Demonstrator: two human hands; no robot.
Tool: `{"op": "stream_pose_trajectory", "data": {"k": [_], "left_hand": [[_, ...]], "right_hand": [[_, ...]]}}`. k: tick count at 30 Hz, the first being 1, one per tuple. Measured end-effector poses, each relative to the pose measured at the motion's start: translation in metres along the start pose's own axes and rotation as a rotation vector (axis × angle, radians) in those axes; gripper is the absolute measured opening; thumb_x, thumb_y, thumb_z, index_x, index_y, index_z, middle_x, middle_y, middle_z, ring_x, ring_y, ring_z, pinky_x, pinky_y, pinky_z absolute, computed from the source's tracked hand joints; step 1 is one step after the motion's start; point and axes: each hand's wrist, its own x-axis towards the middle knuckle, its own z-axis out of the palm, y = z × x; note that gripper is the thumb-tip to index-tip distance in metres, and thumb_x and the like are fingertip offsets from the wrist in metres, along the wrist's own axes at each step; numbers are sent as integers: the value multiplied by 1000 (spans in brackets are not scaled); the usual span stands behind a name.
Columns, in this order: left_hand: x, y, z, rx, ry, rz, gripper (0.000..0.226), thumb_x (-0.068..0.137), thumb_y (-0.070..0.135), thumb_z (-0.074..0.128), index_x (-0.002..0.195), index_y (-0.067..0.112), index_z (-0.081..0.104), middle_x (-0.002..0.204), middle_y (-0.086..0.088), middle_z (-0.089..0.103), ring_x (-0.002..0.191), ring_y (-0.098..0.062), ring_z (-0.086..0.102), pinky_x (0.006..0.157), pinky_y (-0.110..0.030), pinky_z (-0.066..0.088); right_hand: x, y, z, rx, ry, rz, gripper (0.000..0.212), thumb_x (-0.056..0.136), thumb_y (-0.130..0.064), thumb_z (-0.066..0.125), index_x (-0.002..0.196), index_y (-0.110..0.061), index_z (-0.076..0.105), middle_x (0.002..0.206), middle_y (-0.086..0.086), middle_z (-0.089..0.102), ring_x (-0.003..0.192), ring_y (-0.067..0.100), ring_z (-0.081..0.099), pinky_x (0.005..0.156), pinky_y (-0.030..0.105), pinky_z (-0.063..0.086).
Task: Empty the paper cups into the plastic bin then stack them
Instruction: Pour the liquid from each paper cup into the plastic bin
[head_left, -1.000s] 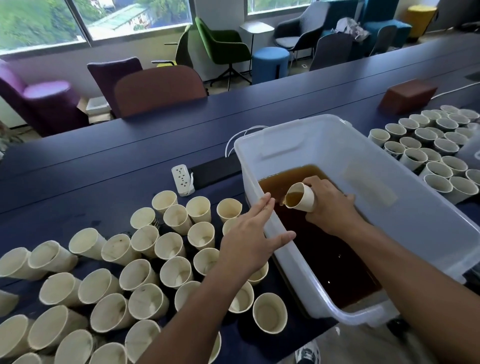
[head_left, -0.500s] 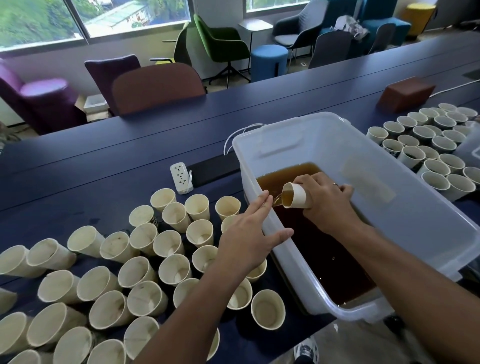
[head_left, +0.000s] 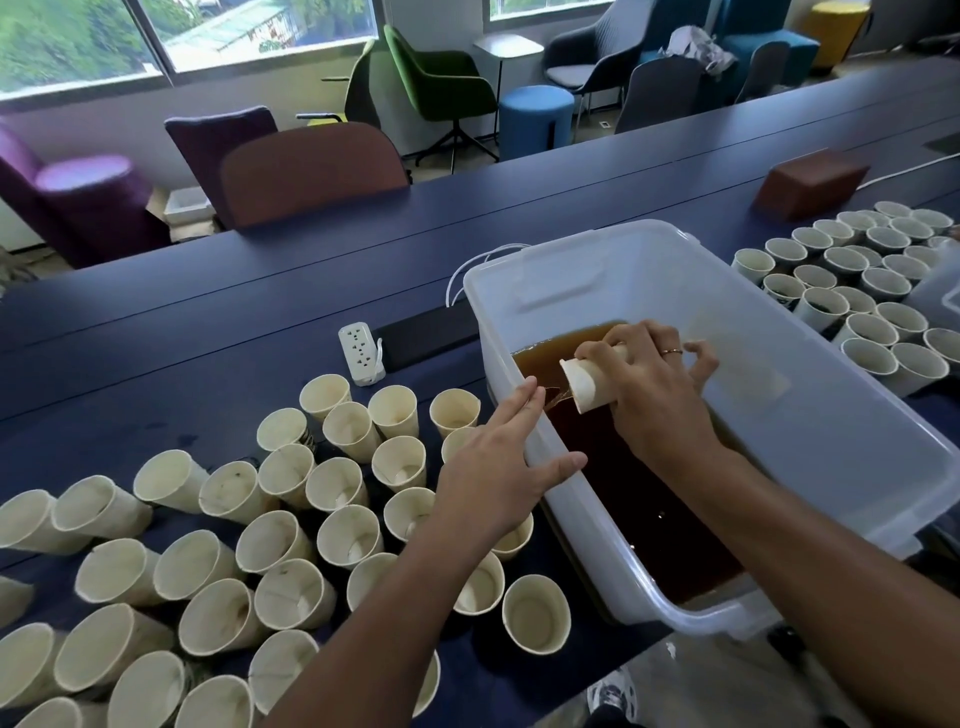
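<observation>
A translucent plastic bin (head_left: 810, 415) holds dark brown liquid. Inside it, my right hand (head_left: 654, 395) grips a paper cup (head_left: 584, 384) tipped on its side with its mouth to the left, and a thin brown stream runs from it into the liquid. My left hand (head_left: 498, 467) rests flat with fingers spread on the bin's left rim and holds nothing. Several empty cream cups (head_left: 291, 525) stand left of the bin. Several cups with dark contents (head_left: 857, 280) stand to its right.
The dark blue table (head_left: 208, 322) carries a white power strip (head_left: 360, 352) and a white cable beside the bin's far left corner. A brown block (head_left: 810, 187) lies at the far right. Chairs and stools stand beyond the table.
My right hand has tipped the cup further over, from slightly tilted to lying sideways, and liquid now pours out. My left hand has stayed on the bin's rim.
</observation>
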Motion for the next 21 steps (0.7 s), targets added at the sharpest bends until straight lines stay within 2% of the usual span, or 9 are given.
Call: {"op": "stream_pose_trajectory", "data": {"k": [5,9,13,17,21], "left_hand": [[0,0,1,7,-2,0,85,89,66,60,159,41,21,162,36,10,147,-8,32,111,-38,41],[1,-1,0,5,0,0,84,88,68,59,159,42,21,161,38,9,146,-9,35,109,-38,43],[0,-1,0,0,-6,0,85,89,67,59,159,41,20,162,37,8,148,-6,31,111,-37,42],[-1,0,-1,-5,-7,0,85,88,67,59,159,41,21,161,37,8,147,-6,33,110,-37,43],[-1,0,-1,-14,-9,-3,85,88,68,59,159,42,21,161,38,8,146,-7,35,110,-38,44]], "right_hand": [[-2,0,4,-22,-51,-8,55,72,-4,77,119,-29,63,122,6,54,126,33,38,99,56,22],[3,2,1,-10,72,40,56,71,-3,74,119,-29,63,121,3,56,125,30,40,97,47,19],[0,2,7,13,-15,29,58,72,2,73,118,-30,62,121,4,54,124,33,40,97,52,22],[4,6,4,11,55,77,61,69,0,76,120,-30,62,123,3,55,124,30,37,94,44,19],[2,3,6,17,-20,62,61,71,3,73,120,-31,60,123,4,52,123,33,37,95,51,24]]}}
